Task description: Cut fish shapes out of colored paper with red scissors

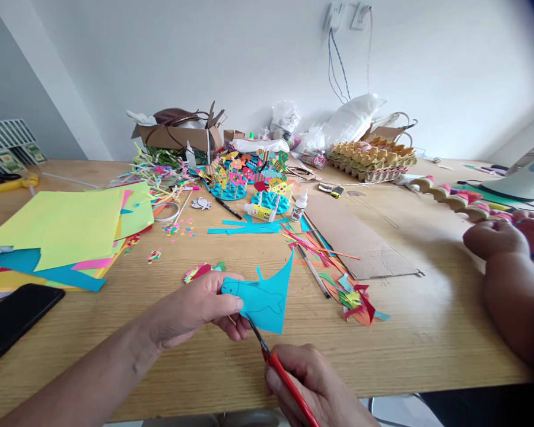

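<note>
A blue piece of paper [267,299] with a fish outline drawn on it is held up above the wooden table [196,373]. My left hand [213,302] pinches its left end between thumb and fingers. My right hand [307,379] grips red-handled scissors [289,382], whose blades reach the paper's lower edge just beneath my left fingers. The blade tips are partly hidden there, so how far they enter the paper cannot be seen. The paper's upper right corner rises to a sharp point.
Coloured sheets [62,222] and a black phone [20,320] lie left. Paper scraps [356,299], a pen [314,271] and cardboard [360,237] are right of centre. Glue bottles [299,207] and paper decorations [231,178] stand behind. Another person's arms [511,284] rest at the right.
</note>
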The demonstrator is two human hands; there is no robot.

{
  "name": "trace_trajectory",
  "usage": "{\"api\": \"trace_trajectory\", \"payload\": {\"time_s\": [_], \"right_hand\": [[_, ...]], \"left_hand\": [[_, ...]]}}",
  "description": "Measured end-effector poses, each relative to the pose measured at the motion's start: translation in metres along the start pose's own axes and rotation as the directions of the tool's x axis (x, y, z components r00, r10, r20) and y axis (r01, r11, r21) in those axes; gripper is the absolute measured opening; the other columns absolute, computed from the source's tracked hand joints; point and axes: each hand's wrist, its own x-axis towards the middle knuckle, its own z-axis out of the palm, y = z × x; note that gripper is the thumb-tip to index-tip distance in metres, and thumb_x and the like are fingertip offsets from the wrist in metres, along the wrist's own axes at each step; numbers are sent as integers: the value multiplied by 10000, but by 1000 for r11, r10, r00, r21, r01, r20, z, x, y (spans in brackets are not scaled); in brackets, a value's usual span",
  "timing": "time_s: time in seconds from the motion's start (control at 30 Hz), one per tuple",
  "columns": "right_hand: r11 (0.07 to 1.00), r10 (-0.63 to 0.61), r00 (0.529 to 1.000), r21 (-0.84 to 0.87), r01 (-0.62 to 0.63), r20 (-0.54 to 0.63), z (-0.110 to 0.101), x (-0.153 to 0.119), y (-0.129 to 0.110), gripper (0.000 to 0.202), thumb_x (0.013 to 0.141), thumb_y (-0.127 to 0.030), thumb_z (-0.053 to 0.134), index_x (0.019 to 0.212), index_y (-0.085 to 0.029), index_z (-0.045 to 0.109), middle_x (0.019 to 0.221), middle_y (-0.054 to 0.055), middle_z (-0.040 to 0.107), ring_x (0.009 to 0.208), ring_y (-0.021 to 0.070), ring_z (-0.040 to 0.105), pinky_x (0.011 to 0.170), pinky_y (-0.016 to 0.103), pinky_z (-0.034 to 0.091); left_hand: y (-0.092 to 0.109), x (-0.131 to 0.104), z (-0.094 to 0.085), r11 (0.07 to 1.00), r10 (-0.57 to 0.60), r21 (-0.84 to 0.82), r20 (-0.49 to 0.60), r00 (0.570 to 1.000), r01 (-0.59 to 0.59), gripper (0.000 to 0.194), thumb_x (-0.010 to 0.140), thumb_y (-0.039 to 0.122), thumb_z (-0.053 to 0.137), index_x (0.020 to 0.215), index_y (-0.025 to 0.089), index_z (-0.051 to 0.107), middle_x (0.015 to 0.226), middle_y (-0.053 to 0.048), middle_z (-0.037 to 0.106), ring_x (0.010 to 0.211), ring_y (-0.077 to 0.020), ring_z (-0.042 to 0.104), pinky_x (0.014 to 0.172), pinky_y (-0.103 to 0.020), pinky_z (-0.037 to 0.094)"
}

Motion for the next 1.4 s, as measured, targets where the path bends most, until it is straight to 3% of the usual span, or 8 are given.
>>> {"api": "trace_trajectory", "payload": {"time_s": [0.47, 0.7, 0.83, 0.97, 1.2, 1.4], "right_hand": [[998, -44, 999, -50, 43, -12, 1, -2, 11, 374, 843, -318, 424, 508, -187, 321, 469, -62, 281, 454, 72, 253, 419, 196, 205], [989, -30, 998, -144, 23, -50, -3, -2, 7, 345, 829, -307, 432, 529, -185, 315, 474, -64, 269, 444, 71, 246, 405, 204, 190], [982, -25, 1000, -188, 22, -13, -7, -2, 1, 348, 854, -316, 428, 548, -179, 336, 497, -57, 308, 465, 74, 277, 411, 199, 203], [980, 10, 1000, -197, -15, -27, -9, -2, 1, 355, 844, -334, 453, 547, -180, 336, 503, -57, 311, 474, 76, 283, 412, 198, 207], [999, -6, 997, 31, 9, -83, 1, 0, 14, 342, 835, -306, 438, 529, -186, 347, 451, -63, 309, 422, 70, 307, 402, 201, 206], [907, -10, 997, 419, 41, -75, 18, 2, 28, 510, 786, -662, 418, 594, -189, 412, 402, -65, 384, 328, 56, 301, 336, 174, 224]], "left_hand": [[-6, 2, -3, 1000, -1, 13, 8, 1000, 1, 166, 770, 247, 546, 875, 142, 618, 716, -26, 669, 624, -107, 607, 616, -224, 497], [-1, 1, -9, 988, 26, 154, -38, 999, -20, 126, 750, 252, 589, 854, 185, 568, 666, 50, 527, 574, -87, 503, 552, -200, 454], [6, 2, -13, 969, 52, 243, -5, 999, -49, 131, 768, 305, 564, 783, 176, 577, 696, 38, 502, 597, -92, 479, 538, -193, 432], [11, 6, -12, 959, 52, 279, -29, 998, -42, 108, 749, 260, 579, 697, 167, 563, 659, 43, 487, 575, -89, 457, 522, -186, 412], [6, 7, -3, 992, 76, 106, -55, 996, -69, 103, 759, 223, 584, 844, 166, 595, 711, 23, 542, 619, -92, 469, 533, -175, 396], [-6, 5, 10, 987, 109, -96, -173, 979, -127, 92, 748, 235, 621, 800, 177, 572, 681, 27, 550, 589, -89, 467, 524, -184, 381]]}}
